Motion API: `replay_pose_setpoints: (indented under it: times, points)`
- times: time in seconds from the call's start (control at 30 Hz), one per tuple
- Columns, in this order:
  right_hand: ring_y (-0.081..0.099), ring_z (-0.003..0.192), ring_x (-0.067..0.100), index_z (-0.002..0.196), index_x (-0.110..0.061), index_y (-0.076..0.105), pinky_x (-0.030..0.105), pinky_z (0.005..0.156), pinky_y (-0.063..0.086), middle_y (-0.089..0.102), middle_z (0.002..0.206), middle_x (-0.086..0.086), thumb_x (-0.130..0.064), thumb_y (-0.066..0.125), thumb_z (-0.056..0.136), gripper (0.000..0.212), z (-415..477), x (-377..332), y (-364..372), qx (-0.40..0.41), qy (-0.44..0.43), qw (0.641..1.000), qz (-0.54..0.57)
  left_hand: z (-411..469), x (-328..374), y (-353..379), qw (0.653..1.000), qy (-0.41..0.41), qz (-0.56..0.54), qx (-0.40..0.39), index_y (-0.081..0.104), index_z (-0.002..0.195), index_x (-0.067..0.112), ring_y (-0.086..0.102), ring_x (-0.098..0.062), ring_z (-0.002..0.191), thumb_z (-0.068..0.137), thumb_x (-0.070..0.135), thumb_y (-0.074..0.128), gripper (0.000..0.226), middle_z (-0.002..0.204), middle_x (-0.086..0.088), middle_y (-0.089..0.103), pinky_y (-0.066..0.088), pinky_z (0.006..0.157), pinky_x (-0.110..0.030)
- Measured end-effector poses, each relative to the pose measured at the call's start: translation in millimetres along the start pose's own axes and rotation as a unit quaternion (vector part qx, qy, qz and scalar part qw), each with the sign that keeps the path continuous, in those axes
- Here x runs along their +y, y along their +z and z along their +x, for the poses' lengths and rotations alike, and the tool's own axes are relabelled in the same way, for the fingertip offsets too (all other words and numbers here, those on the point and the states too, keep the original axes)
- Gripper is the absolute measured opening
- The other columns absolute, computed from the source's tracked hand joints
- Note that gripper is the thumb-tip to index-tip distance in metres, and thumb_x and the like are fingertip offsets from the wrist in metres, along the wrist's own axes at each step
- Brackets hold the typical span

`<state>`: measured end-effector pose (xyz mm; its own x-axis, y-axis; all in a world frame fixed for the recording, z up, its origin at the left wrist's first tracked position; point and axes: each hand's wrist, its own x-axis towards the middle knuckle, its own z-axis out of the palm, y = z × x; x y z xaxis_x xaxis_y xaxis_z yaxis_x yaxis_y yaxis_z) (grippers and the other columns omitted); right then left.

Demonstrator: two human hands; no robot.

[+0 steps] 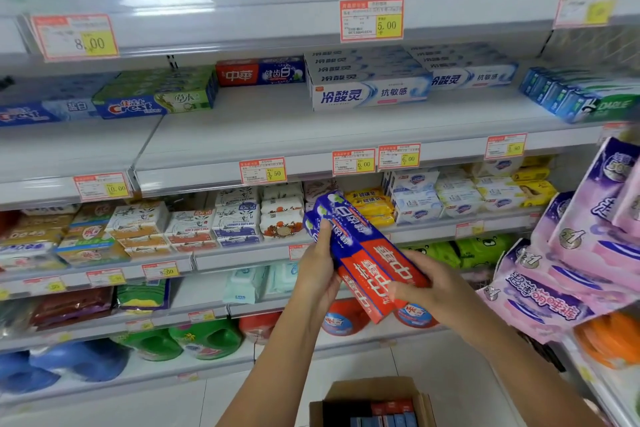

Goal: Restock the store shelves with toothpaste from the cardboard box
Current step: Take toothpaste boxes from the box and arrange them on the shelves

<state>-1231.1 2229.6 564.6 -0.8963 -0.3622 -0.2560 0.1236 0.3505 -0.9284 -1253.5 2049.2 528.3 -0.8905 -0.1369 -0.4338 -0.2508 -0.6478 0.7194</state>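
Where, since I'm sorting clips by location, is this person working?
Most likely a supermarket or convenience-store aisle: white shelves carry printed price tags, rows of boxed toothpaste face outward, and an open cardboard box of stock sits on the floor.

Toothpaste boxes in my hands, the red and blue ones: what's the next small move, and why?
Probably raise the toothpaste boxes to the shelf above and set them in front of the matching box. Your left hand and right hand both grip the bundle level with the soaps, and bare shelf shows in front of that matching box.
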Motion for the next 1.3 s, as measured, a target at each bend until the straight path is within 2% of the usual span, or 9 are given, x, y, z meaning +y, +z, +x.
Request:
replay_pose_setpoints:
  times: [0.13,0.3,0.47,0.57,0.7,0.83,0.97,1.13,1.3]
  points:
    - [0.064,0.100,0.005,0.122,-0.029,0.042,0.021,0.078,0.054,0.060,0.118,-0.009,-0.035,0.075,0.075,0.057,-6,-5,13,0.000,-0.012,0.996,-0.085,-6,2,11,0.999,0.014,0.045,-0.001,0.056,0.107,0.009,0.072,-0.018,0.071,0.076,0.043,0.064,0.047,0.086,-0.008,0.074,0.057,0.067,-0.033]
    - [0.064,0.098,0.005,0.103,-0.029,0.043,0.018,0.075,0.054,0.058,0.117,-0.010,-0.060,0.059,0.065,0.052,-10,-25,15,-0.038,0.000,0.997,-0.068,-15,15,23,0.997,0.046,0.054,-0.015,0.056,0.101,0.010,0.068,-0.016,0.064,0.092,0.025,0.055,0.017,0.080,-0.007,0.071,0.054,0.069,-0.033]
    - [0.068,0.088,0.004,0.118,-0.052,0.038,0.022,0.078,0.054,0.061,0.109,-0.018,-0.053,0.058,0.078,0.045,5,-54,17,0.011,-0.022,0.999,0.031,-30,27,49,0.993,0.099,0.051,-0.032,0.061,0.096,0.010,0.068,-0.021,0.070,0.096,0.028,0.046,0.023,0.083,-0.011,0.071,0.052,0.074,-0.036]
    - [0.061,0.103,0.004,0.116,-0.062,0.033,0.025,0.092,0.050,0.056,0.117,-0.024,-0.038,0.053,0.093,0.039,13,-69,26,0.054,-0.071,0.994,0.056,-45,35,63,0.985,0.108,0.124,-0.052,0.065,0.105,0.015,0.069,-0.020,0.078,0.100,0.036,0.038,0.035,0.092,-0.010,0.072,0.054,0.075,-0.032]
    - [0.064,0.105,0.014,0.143,-0.047,0.029,0.032,0.083,0.054,0.056,0.131,-0.008,-0.050,0.050,0.089,0.058,24,-79,25,0.140,-0.083,0.978,0.132,-59,31,64,0.930,0.142,0.315,-0.124,0.022,0.149,0.029,0.055,0.008,0.102,0.087,0.064,0.027,0.071,0.141,0.004,0.046,0.048,0.075,-0.007]
    - [0.060,0.110,0.016,0.141,-0.043,0.034,0.038,0.088,0.053,0.057,0.128,-0.004,-0.059,0.052,0.075,0.071,23,-85,24,0.149,-0.114,0.961,0.204,-76,39,62,0.907,0.177,0.337,-0.180,0.015,0.133,0.055,0.052,0.000,0.119,0.092,0.053,0.039,0.048,0.133,0.021,0.046,0.047,0.090,-0.012]
    - [0.061,0.112,0.018,0.141,-0.044,0.035,0.041,0.089,0.053,0.059,0.126,-0.006,-0.048,0.064,0.072,0.075,32,-89,19,0.081,-0.135,0.954,0.256,-72,64,48,0.888,0.184,0.368,-0.206,0.023,0.139,0.049,0.061,-0.005,0.109,0.089,0.044,0.060,0.063,0.127,0.013,0.057,0.051,0.093,-0.025]
    - [0.059,0.115,0.016,0.142,-0.027,0.038,0.033,0.097,0.047,0.062,0.123,-0.002,-0.025,0.067,0.080,0.069,55,-116,0,0.038,-0.168,0.972,0.159,-65,136,25,0.820,0.241,0.504,-0.124,0.018,0.148,0.038,0.064,-0.008,0.095,0.084,0.034,0.067,0.081,0.123,0.006,0.056,0.056,0.079,-0.025]
    - [0.052,0.109,0.005,0.143,-0.022,0.041,0.018,0.086,0.041,0.052,0.133,-0.006,-0.024,0.061,0.091,0.055,82,-142,-13,0.120,-0.187,0.973,-0.060,-50,207,4,0.677,0.312,0.666,0.003,0.018,0.149,0.033,0.053,-0.015,0.098,0.082,0.041,0.068,0.083,0.119,-0.002,0.042,0.047,0.070,-0.020]
